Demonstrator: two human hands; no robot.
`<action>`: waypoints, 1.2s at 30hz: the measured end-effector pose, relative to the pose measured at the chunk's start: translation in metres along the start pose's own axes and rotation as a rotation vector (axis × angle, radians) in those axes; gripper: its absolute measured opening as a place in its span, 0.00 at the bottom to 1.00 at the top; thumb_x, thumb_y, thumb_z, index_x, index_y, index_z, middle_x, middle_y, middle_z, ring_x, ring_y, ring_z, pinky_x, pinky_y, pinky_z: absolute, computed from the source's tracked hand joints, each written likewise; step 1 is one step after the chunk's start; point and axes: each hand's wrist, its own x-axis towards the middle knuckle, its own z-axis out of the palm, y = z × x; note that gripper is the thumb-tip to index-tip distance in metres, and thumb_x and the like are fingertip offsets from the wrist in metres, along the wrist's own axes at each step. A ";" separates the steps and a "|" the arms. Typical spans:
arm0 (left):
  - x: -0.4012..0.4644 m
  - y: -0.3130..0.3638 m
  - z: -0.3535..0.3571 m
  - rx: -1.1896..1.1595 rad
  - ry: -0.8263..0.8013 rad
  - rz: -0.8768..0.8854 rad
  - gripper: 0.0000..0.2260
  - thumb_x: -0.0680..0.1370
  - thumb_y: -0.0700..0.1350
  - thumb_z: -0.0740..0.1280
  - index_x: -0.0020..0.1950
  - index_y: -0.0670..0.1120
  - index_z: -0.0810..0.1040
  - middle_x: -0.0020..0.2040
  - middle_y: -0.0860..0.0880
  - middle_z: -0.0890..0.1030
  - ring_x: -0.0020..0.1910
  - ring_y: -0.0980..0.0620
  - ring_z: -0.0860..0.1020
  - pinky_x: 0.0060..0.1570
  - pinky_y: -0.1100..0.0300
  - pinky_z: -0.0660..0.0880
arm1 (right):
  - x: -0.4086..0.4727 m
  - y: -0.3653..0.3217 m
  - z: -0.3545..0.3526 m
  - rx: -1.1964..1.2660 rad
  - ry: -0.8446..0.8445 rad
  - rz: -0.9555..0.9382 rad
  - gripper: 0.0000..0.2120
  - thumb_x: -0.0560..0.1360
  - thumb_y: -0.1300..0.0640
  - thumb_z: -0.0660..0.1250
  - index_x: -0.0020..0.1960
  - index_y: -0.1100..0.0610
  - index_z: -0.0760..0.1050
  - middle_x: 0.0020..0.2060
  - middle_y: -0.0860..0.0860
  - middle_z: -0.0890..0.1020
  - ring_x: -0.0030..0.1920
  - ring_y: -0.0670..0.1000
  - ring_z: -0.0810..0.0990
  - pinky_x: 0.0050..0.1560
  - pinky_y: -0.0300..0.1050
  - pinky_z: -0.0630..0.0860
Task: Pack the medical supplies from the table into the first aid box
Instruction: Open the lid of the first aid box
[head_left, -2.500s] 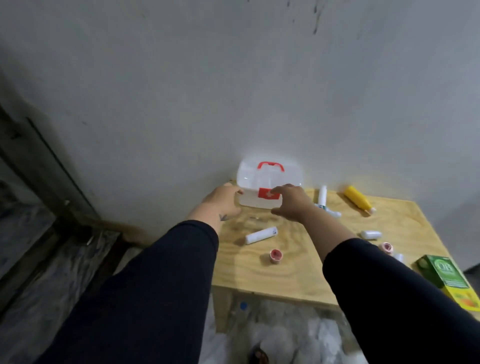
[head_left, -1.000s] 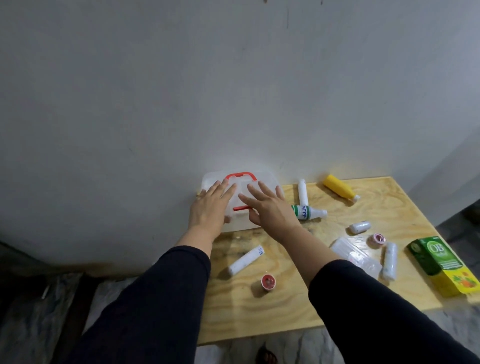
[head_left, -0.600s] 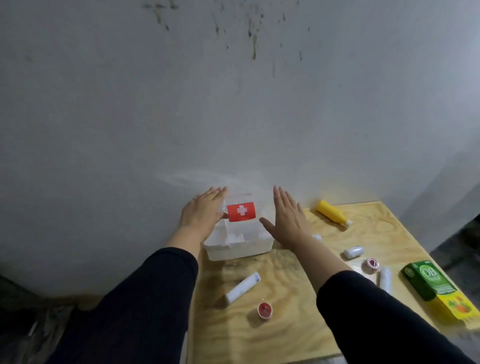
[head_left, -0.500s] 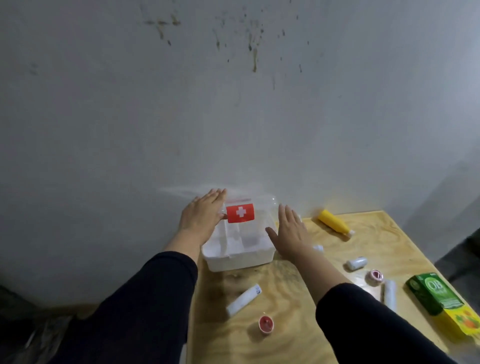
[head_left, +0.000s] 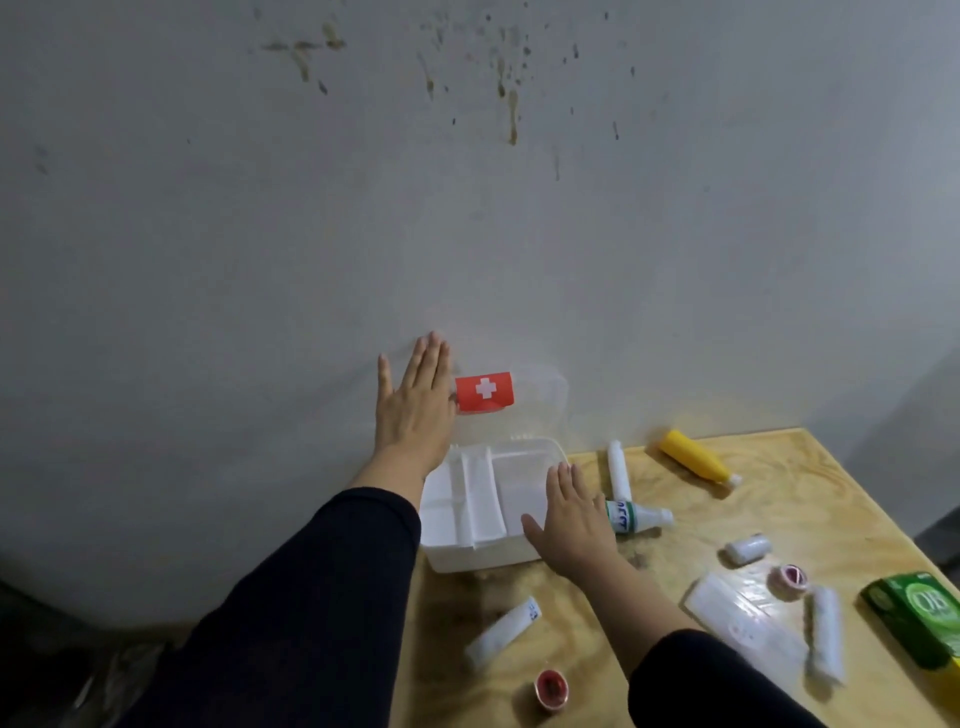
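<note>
While the green carton (head_left: 917, 623) runs off the frame at 4 o'clock and its yellow lower end is cut away, most of the wooden table (head_left: 779, 467) shows, though its near edge is lost below the picture. Both dark sleeves (head_left: 311, 613) hide the table's near-left corner. The first aid box (head_left: 483, 514) sits at the table's 10 o'clock corner against the wall (head_left: 467, 208), open, its clear lid (head_left: 535, 400) standing upright with a red label bearing a white cross. Inside, only white dividers and bare compartments can be made out; the translucent plastic makes any contents hard to tell.

The left hand (head_left: 415, 405) is flat, fingers spread, against the lid's left side. The right hand (head_left: 574, 519) is flat and open too, laid at the box's right wall, partly covering a white bottle with a green band (head_left: 639, 516).

At 1 o'clock from the box lie a white tube (head_left: 618, 470) and a yellow bottle (head_left: 693, 460). At 3 o'clock lie a small white roll (head_left: 748, 548), a pink tape roll (head_left: 789, 579), a clear flat packet (head_left: 743, 626) and a long white roll (head_left: 826, 636). At 6 o'clock lie another white tube (head_left: 501, 631) and a red tape roll (head_left: 551, 688).
</note>
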 end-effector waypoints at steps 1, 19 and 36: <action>0.000 0.001 0.001 -0.005 0.000 -0.003 0.30 0.83 0.49 0.51 0.78 0.44 0.37 0.80 0.48 0.38 0.79 0.51 0.40 0.75 0.40 0.38 | -0.002 0.001 0.001 0.001 0.003 0.007 0.37 0.79 0.41 0.52 0.77 0.59 0.40 0.78 0.53 0.43 0.78 0.53 0.39 0.76 0.58 0.47; -0.025 0.031 -0.020 -0.088 0.010 0.129 0.31 0.80 0.41 0.56 0.80 0.46 0.45 0.81 0.49 0.45 0.80 0.51 0.42 0.75 0.44 0.38 | -0.031 0.013 -0.038 -0.001 0.080 0.001 0.33 0.78 0.43 0.57 0.77 0.54 0.50 0.78 0.53 0.53 0.78 0.55 0.47 0.76 0.62 0.50; -0.086 0.220 -0.003 -0.291 -0.724 0.512 0.22 0.77 0.47 0.64 0.72 0.49 0.70 0.70 0.47 0.73 0.68 0.46 0.73 0.67 0.52 0.70 | -0.151 0.207 -0.071 0.038 0.030 0.445 0.25 0.74 0.45 0.63 0.69 0.52 0.69 0.66 0.56 0.75 0.66 0.58 0.72 0.65 0.52 0.71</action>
